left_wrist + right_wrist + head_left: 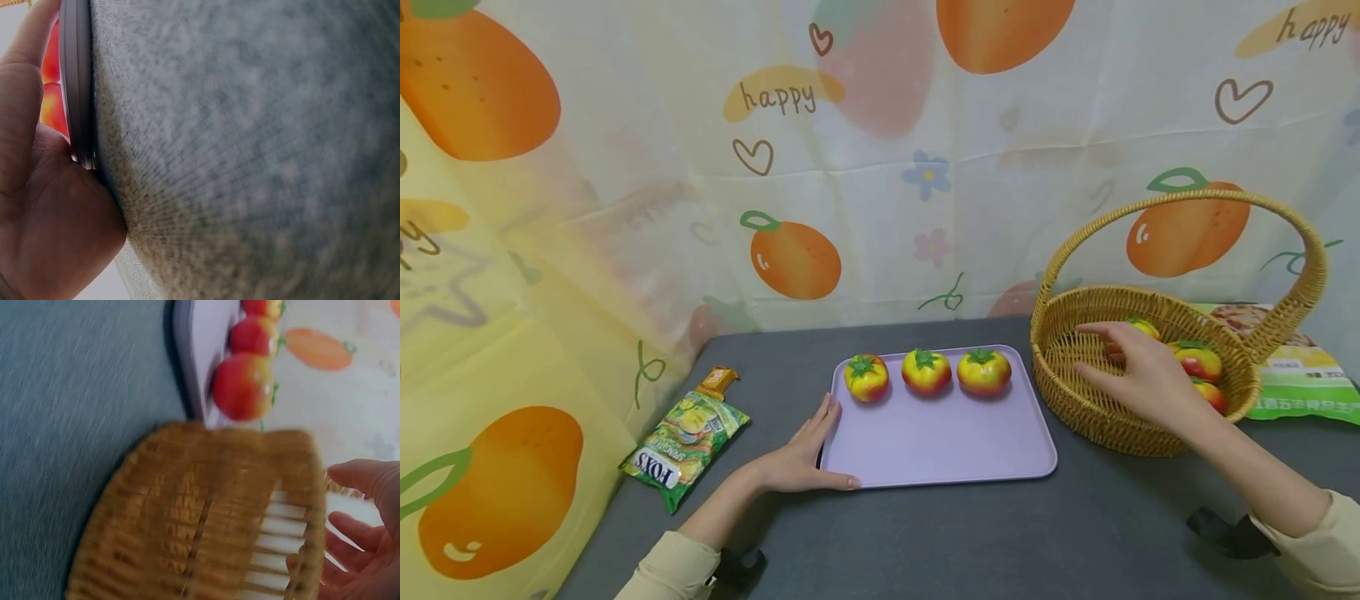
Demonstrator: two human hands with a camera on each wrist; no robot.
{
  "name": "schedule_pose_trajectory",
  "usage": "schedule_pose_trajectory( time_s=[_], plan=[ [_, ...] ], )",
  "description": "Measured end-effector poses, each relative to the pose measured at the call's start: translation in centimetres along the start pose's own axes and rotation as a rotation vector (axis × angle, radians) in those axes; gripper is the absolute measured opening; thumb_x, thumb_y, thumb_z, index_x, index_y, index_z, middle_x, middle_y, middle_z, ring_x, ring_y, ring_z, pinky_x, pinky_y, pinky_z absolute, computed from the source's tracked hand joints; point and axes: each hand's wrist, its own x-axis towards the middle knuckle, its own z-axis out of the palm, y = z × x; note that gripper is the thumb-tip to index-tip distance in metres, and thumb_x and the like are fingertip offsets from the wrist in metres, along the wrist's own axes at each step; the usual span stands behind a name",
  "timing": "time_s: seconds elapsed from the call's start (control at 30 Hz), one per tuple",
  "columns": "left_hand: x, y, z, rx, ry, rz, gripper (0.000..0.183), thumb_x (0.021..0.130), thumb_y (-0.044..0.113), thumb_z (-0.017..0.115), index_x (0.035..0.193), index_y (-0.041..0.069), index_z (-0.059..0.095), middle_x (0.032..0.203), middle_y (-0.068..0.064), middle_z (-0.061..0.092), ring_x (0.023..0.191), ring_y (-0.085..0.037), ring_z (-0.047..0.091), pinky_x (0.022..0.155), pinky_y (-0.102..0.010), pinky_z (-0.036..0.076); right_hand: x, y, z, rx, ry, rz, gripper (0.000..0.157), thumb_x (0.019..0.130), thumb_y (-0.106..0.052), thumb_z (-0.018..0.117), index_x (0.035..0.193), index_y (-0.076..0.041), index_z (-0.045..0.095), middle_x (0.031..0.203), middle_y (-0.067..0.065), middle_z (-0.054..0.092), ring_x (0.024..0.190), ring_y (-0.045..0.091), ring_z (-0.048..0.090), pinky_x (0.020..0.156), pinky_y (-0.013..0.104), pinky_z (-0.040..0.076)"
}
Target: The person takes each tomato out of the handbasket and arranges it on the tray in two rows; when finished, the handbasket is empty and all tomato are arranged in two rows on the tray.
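My left hand rests at the left end of a lilac tray, its fingers stretched along the side and its thumb along the front edge. Along the back of the tray sits a row of red-and-yellow, tomato-like fruits with green leafy tops: a left one, a middle one and a right one. Over a wicker basket hangs my right hand, thumb and fingers spread apart with nothing between them. Similar fruits lie in the basket's right part, partly hidden by that hand.
A tall handle arches over the basket. Behind it on the right lies a green-and-white food bag. Left of the tray are a green Fox's candy bag and a small orange packet. A printed curtain hangs behind the table.
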Motion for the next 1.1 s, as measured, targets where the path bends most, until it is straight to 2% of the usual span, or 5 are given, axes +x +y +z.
schedule_pose_trajectory(
  time_s=[0.27, 0.47, 0.63, 0.83, 1.1],
  plan=[
    [0.1, -0.3, 0.1, 0.001, 0.003, 0.010, 0.118, 0.080, 0.055, 0.074, 0.156, 0.007, -0.003, 0.160, -0.013, -0.020, 0.146, -0.038, -0.007, 0.112, -0.061, 0.008, 0.3, 3.0, -0.8, -0.032, -0.020, 0.075, 0.049, 0.087, -0.018, 0.074, 0.127, 0.004, 0.055, 0.120, 0.031, 0.055, 0.109, 0.046, 0.050, 0.083, 0.062, 0.040],
    [0.1, -0.4, 0.1, 0.002, 0.002, 0.009, 0.118, 0.080, 0.055, 0.074, 0.156, 0.007, -0.003, 0.160, -0.013, -0.020, 0.146, -0.038, -0.008, 0.112, -0.061, 0.008, 0.9, 4.8, -0.9, -0.045, -0.036, 0.115, 0.054, 0.088, -0.019, 0.073, 0.128, 0.009, 0.052, 0.115, 0.031, 0.053, 0.095, 0.041, 0.051, 0.072, 0.051, 0.040],
    [0.1, -0.3, 0.1, -0.003, -0.004, -0.005, 0.118, 0.080, 0.055, 0.073, 0.156, 0.008, -0.003, 0.160, -0.013, -0.020, 0.146, -0.039, -0.007, 0.112, -0.062, 0.008, 1.6, 6.1, -1.1, -0.046, -0.063, 0.136, 0.056, 0.088, -0.019, 0.072, 0.127, 0.013, 0.049, 0.124, 0.037, 0.047, 0.110, 0.051, 0.044, 0.084, 0.061, 0.035],
    [0.1, -0.2, 0.1, 0.000, -0.004, -0.005, 0.118, 0.080, 0.056, 0.073, 0.156, 0.008, -0.003, 0.160, -0.013, -0.020, 0.146, -0.039, -0.007, 0.112, -0.061, 0.008, 2.3, 7.6, -1.3, -0.062, -0.138, 0.156, 0.064, 0.089, -0.024, 0.072, 0.129, 0.018, 0.044, 0.124, 0.041, 0.043, 0.112, 0.054, 0.039, 0.085, 0.063, 0.034],
    [0.1, -0.3, 0.0, 0.000, -0.003, 0.002, 0.118, 0.080, 0.056, 0.073, 0.156, 0.009, -0.004, 0.160, -0.013, -0.020, 0.146, -0.038, -0.007, 0.112, -0.061, 0.008, 3.4, 8.6, -1.6, -0.081, -0.247, 0.180, 0.076, 0.088, -0.028, 0.072, 0.132, 0.023, 0.036, 0.122, 0.044, 0.043, 0.106, 0.053, 0.044, 0.080, 0.060, 0.038]
  ],
)
